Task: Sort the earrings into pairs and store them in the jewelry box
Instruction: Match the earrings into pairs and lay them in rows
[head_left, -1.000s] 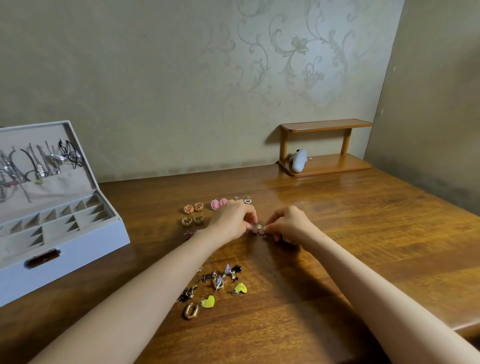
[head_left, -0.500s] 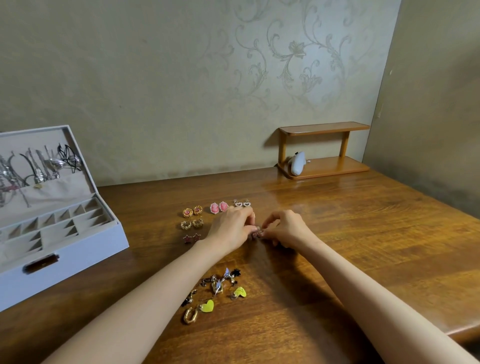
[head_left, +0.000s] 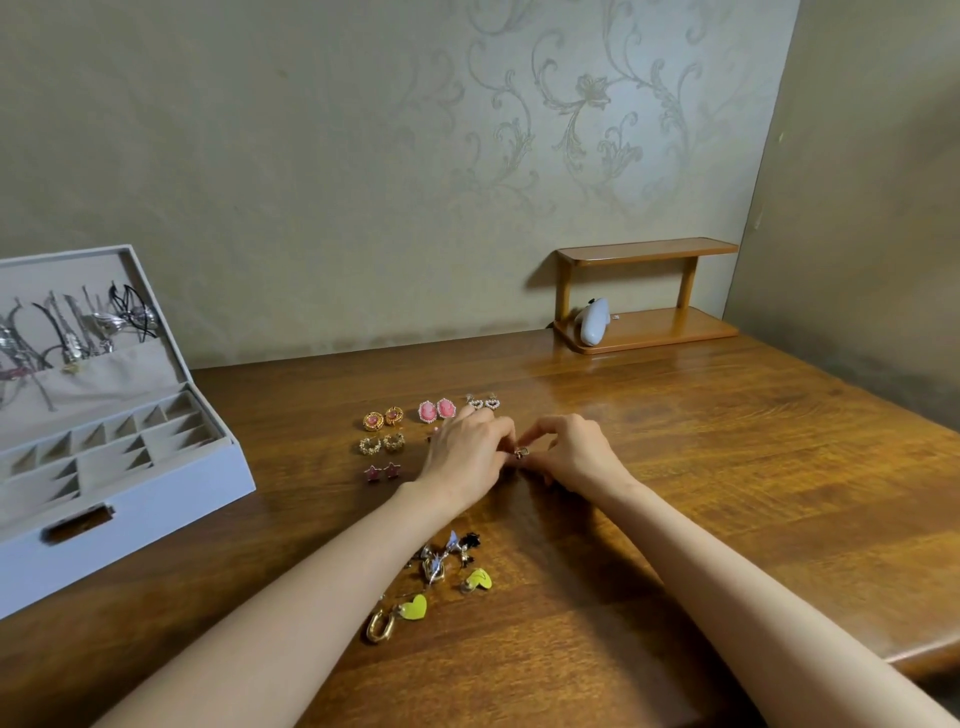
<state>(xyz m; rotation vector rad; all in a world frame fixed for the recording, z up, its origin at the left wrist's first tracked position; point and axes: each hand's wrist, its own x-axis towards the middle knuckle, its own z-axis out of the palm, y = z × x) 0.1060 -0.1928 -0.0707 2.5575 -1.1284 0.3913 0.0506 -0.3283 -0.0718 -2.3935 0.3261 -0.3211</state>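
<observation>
Head view: pairing in progress. Right of the box (head_left: 156, 499), left hand (head_left: 467, 452) and right hand (head_left: 576, 454) both pinch a tiny earring (head_left: 521, 452) with curled fingers. Pairs (head_left: 384, 418) lie alongside. Next, probably: lay it down neatly, then search the pile (head_left: 441, 564).

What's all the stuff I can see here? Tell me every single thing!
jewelry box: 1, pale grey, open, table's left
necklaces: several, silver and black, in its lid
round earrings: 2, gold with pink centres, far row
oval earrings: 2, pink, far row
heart earrings: 2, pearly, far row
ring-shaped earrings: 2, gold, second row
star earrings: 2, dark pink, third row
yellow hearts: 2, yellow, near pile
mixed pile: several, gold, silver, black, near edge
small earring: 1, goldish, between the hands
shelf: 1, wooden, back right
white object: 1, white, on shelf
table: 1, brown, underneath
left hand: 1, pinches the small earring
right hand: 1, pinches the small earring
</observation>
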